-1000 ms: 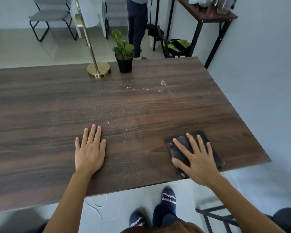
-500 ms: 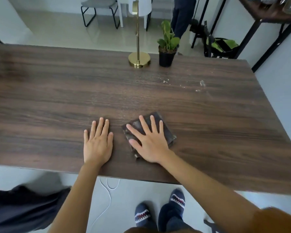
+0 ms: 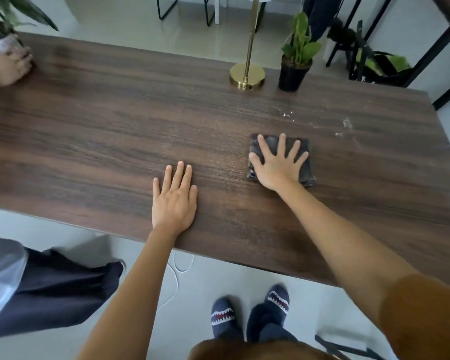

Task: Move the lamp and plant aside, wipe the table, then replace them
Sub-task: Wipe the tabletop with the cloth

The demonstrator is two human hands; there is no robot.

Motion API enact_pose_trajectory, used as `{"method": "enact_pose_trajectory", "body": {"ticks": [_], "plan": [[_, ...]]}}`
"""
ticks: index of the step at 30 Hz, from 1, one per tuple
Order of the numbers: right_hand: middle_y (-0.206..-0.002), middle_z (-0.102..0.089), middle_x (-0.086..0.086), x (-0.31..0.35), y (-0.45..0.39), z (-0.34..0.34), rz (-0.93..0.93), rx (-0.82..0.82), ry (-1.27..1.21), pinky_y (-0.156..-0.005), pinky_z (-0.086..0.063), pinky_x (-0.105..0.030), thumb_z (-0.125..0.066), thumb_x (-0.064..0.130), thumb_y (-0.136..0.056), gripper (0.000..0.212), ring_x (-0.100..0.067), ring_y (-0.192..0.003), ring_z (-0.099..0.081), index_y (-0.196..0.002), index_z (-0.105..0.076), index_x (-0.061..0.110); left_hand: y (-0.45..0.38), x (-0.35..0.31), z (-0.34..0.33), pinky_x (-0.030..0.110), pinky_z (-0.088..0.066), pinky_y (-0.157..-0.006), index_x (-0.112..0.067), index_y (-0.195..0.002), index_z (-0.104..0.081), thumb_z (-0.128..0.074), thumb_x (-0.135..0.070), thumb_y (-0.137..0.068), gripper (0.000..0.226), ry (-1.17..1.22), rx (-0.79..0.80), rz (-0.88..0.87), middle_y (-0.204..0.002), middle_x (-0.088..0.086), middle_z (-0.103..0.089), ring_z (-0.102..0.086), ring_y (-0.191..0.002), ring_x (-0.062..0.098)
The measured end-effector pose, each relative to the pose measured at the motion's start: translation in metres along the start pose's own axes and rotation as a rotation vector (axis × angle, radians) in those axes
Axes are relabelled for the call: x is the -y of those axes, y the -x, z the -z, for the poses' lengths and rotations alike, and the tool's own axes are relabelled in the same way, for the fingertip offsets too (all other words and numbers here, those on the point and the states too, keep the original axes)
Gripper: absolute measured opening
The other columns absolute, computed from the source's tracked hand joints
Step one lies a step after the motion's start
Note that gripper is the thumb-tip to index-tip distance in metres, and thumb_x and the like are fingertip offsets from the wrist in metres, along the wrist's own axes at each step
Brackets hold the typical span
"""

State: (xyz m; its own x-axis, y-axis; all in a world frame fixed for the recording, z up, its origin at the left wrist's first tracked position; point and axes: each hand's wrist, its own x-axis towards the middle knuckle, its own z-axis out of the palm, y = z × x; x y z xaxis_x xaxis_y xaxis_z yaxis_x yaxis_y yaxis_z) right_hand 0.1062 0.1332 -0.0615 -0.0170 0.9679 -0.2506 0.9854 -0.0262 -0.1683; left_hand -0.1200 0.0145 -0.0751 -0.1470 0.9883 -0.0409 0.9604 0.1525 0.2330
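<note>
A gold lamp (image 3: 247, 76) with a round base stands at the far edge of the dark wooden table (image 3: 102, 131). Just right of it is a small green plant (image 3: 295, 63) in a black pot. My right hand (image 3: 276, 165) presses flat, fingers spread, on a dark folded cloth (image 3: 305, 167) in the right middle of the table. My left hand (image 3: 174, 198) lies flat and empty on the wood near the front edge, left of the cloth. Pale crumbs and wet spots (image 3: 286, 114) lie beyond the cloth, toward the plant and the right.
Another person's hand (image 3: 8, 66) rests on the table's far left corner beside a second potted plant (image 3: 0, 44). Their legs (image 3: 50, 287) stand left of me. A black-framed chair with a bag (image 3: 379, 68) sits beyond the right corner. A white cable (image 3: 177, 268) lies on the floor.
My right hand slid the cloth from the right front corner left toward my left hand, then back right and farther from me. My left hand stayed flat. The view shifted left.
</note>
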Motion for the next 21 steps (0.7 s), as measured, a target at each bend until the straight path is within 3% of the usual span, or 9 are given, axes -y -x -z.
{"method": "enact_pose_trajectory", "body": {"ticks": [3,6,8,11,14,16,18,21], "plan": [[-0.166,-0.004,-0.008,0.044,0.072,-0.033,0.344,-0.06,0.034,-0.115,0.0,-0.067,-0.018,0.067,-0.093,0.062,-0.046,-0.149,0.001,-0.152,-0.015,0.049,0.002,0.002,0.0,0.049,-0.004,-0.119,-0.023,-0.153,-0.013,-0.021,-0.038,-0.1,0.055,0.002,-0.004,-0.007,-0.161,-0.004,-0.008,-0.001,-0.149,0.022],[-0.167,-0.005,0.0,-0.005,0.15,-0.046,0.527,-0.037,0.082,-0.118,-0.003,-0.063,-0.016,0.067,-0.096,0.057,-0.037,-0.152,0.0,-0.152,-0.014,0.052,0.002,0.002,0.0,0.049,-0.004,-0.119,-0.022,-0.153,-0.014,-0.022,-0.038,-0.1,0.055,0.018,-0.016,-0.014,-0.161,-0.004,-0.008,-0.001,-0.149,0.022],[-0.166,-0.002,0.006,-0.068,0.174,-0.04,0.475,-0.038,0.092,-0.118,-0.005,-0.06,-0.011,0.069,-0.096,0.056,-0.032,-0.152,-0.001,-0.15,-0.007,0.056,0.002,0.002,-0.001,0.049,-0.004,-0.119,-0.022,-0.153,-0.014,-0.021,-0.038,-0.1,0.055,0.017,-0.02,-0.016,-0.161,-0.004,-0.008,-0.001,-0.149,0.022],[-0.166,0.001,0.006,-0.14,0.15,-0.014,0.154,-0.044,0.083,-0.118,-0.004,-0.061,-0.004,0.077,-0.088,0.062,-0.034,-0.152,0.0,-0.147,-0.002,0.06,0.0,0.001,-0.002,0.05,-0.004,-0.118,-0.022,-0.152,-0.015,-0.022,-0.037,-0.1,0.055,0.028,-0.038,-0.019,-0.161,-0.004,-0.01,-0.002,-0.149,0.023],[-0.166,0.009,0.0,-0.134,0.079,0.006,-0.195,-0.032,-0.007,-0.116,0.003,-0.065,-0.005,0.08,-0.084,0.069,-0.04,-0.15,0.01,-0.149,0.0,0.057,0.003,0.003,-0.001,0.05,-0.005,-0.118,-0.022,-0.152,-0.015,-0.022,-0.037,-0.1,0.055,0.018,-0.028,-0.017,-0.161,-0.003,-0.01,-0.002,-0.149,0.023],[-0.165,0.012,-0.007,-0.095,0.034,0.009,-0.305,-0.024,-0.067,-0.113,0.005,-0.069,-0.008,0.078,-0.088,0.07,-0.047,-0.147,0.013,-0.152,0.0,0.05,0.008,0.002,-0.002,0.05,-0.004,-0.119,-0.023,-0.152,-0.014,-0.021,-0.038,-0.1,0.055,0.0,-0.012,-0.017,-0.161,-0.004,-0.009,-0.002,-0.149,0.023],[-0.165,0.013,-0.011,-0.037,0.011,0.005,-0.215,-0.009,-0.046,-0.112,0.006,-0.07,-0.009,0.074,-0.091,0.069,-0.05,-0.146,0.014,-0.153,0.001,0.047,0.006,0.001,-0.001,0.05,-0.004,-0.119,-0.023,-0.152,-0.014,-0.02,-0.038,-0.1,0.055,0.005,-0.005,-0.015,-0.161,-0.004,-0.008,-0.001,-0.149,0.022],[-0.166,0.007,-0.009,0.039,0.039,-0.021,0.135,-0.015,0.01,-0.114,0.008,-0.067,-0.016,0.068,-0.095,0.064,-0.046,-0.148,0.011,-0.154,-0.004,0.046,0.003,0.002,0.0,0.05,-0.004,-0.119,-0.022,-0.152,-0.014,-0.021,-0.037,-0.1,0.055,0.022,-0.009,-0.022,-0.161,-0.004,-0.009,-0.001,-0.149,0.022]]}}
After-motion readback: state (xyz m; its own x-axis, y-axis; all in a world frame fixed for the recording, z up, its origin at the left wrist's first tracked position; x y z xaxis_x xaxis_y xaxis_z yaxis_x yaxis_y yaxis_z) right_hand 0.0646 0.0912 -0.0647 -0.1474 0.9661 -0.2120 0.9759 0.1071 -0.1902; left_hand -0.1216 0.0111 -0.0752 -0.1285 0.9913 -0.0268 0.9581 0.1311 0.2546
